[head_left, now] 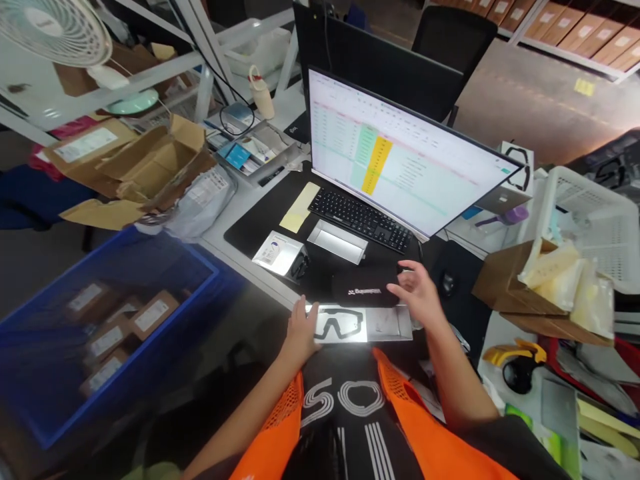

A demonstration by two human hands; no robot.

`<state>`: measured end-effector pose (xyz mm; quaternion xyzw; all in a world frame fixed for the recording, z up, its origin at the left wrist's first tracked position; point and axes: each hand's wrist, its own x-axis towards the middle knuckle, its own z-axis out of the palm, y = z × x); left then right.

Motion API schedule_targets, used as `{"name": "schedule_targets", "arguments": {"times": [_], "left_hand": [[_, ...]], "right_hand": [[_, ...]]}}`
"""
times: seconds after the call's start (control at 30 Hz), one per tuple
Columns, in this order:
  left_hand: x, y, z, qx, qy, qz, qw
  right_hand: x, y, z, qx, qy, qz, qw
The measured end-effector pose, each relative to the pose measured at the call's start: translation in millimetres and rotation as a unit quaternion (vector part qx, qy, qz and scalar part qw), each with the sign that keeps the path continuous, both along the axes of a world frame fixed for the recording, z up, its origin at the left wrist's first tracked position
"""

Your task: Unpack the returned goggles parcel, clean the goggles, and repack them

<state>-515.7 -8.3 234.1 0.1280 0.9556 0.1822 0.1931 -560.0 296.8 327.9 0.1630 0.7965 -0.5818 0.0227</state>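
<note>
My left hand [301,331] is closed on the left end of a flat white and silver box [387,323] printed with a picture of wraparound glasses, near the desk's front edge. My right hand [419,293] has its thumb and forefinger curled at the right end of a black pouch [367,285] with white lettering, which lies just beyond the box. The pouch blends into the black desk mat [260,217], so its outline is partly hidden. Farther off on the mat are a second glasses box [281,253] and an open silver tray-like box part [339,241].
A keyboard [360,219] and monitor [400,150] stand ahead, with a mouse [447,283] at the right. A blue bin [203,270] with several small cartons is at the left, below an open cardboard box [150,163]. A white basket [595,207] stands right.
</note>
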Motion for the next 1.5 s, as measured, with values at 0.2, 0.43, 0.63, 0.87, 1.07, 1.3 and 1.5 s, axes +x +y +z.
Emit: {"name": "schedule_targets", "arguments": {"times": [0.2,0.43,0.63,0.87,1.07,1.3,1.5], "left_hand": [[-3,2,-1.0,-0.001,0.036,-0.015,0.999],[-5,0,-4.0,-0.003,0.059,-0.046,0.997],[-8,-2,-6.6,-0.023,0.07,-0.059,0.995],[-10,-4,-8.6,-0.023,0.072,-0.078,0.994],[-17,-12,-8.8,-0.028,0.074,-0.1,0.992],[-22,-13,-8.5,-0.037,0.075,-0.126,0.989],[-24,-11,-5.4,-0.035,0.068,-0.136,0.988]], "right_hand": [[79,88,50.7,-0.079,-0.068,-0.047,0.993],[99,79,12.1,0.012,-0.089,-0.086,0.992],[86,61,-20.6,0.089,-0.066,-0.112,0.988],[100,16,-61.4,0.108,-0.065,-0.057,0.99],[107,-10,-72.0,0.221,-0.156,-0.007,0.963],[82,-23,-56.4,0.381,-0.28,0.082,0.877],[88,-2,-31.1,0.417,-0.313,0.14,0.842]]}}
